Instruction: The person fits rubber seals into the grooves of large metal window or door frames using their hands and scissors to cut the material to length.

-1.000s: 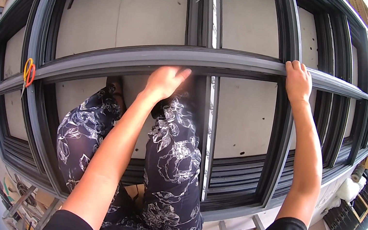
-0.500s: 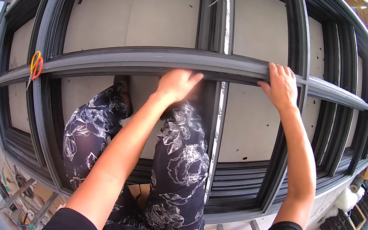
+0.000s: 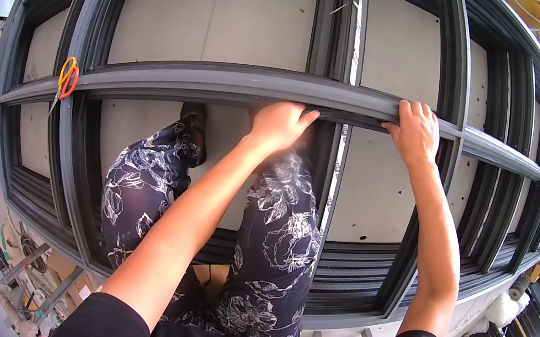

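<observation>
One long grey metal crossbar [image 3: 185, 78] is stretched across the middle of the picture. Right of centre, it is gripped by the right hand [image 3: 417, 134], fingers curled over its top. Near centre, its lower edge is met by the left hand [image 3: 280, 127]; whether anything is grasped there cannot be told. At left, scissors with yellow-and-orange handles [image 3: 65, 94] are seen against it.

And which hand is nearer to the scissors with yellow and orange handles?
Left: the left hand is at the long grey bar's lower edge, right of the scissors; the right hand grips that bar farther right.
</observation>
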Available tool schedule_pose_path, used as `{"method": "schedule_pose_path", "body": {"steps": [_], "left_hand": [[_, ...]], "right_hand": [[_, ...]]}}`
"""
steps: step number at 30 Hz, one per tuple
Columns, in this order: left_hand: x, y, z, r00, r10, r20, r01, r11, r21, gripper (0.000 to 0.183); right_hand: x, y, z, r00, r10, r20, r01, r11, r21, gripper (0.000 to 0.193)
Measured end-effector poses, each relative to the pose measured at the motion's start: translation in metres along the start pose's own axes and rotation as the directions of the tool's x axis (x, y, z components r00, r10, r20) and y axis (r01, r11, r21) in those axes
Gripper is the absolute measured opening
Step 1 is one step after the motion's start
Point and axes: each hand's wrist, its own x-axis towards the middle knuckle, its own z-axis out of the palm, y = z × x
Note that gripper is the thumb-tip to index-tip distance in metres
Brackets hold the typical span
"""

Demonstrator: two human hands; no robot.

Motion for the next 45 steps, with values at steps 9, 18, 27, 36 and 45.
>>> {"method": "schedule_pose_path", "body": {"steps": [9, 18, 27, 36, 45], "left_hand": [[-0.001, -0.002, 0.003, 1.000, 0.006, 0.016, -0.007, 1.000, 0.016, 0.049], [-0.006, 0.000, 0.005, 0.992, 0.080, -0.098, -0.082, 0.996, -0.020, 0.046], [-0.005, 0.002, 0.000, 0.984, 0.096, -0.148, -0.104, 0.993, -0.051, 0.047], [0.001, 0.004, 0.000, 1.000, 0.018, -0.025, -0.019, 1.000, -0.020, 0.053], [-0.029, -0.055, 0.006, 0.995, -0.073, -0.070, 0.080, 0.992, 0.096, 0.029]], "right_hand": [[0.010, -0.032, -0.003, 0.998, -0.008, -0.068, 0.012, 0.998, 0.056, 0.052], [0.010, -0.066, 0.006, 0.972, -0.014, -0.235, 0.060, 0.980, 0.191, 0.057], [0.024, -0.085, 0.008, 0.931, -0.096, -0.351, 0.157, 0.976, 0.151, 0.052], [-0.017, 0.065, 0.005, 0.995, 0.089, -0.040, -0.094, 0.982, -0.162, 0.041], [-0.015, 0.069, 0.026, 0.983, 0.183, 0.022, -0.178, 0.973, -0.148, 0.045]]}}
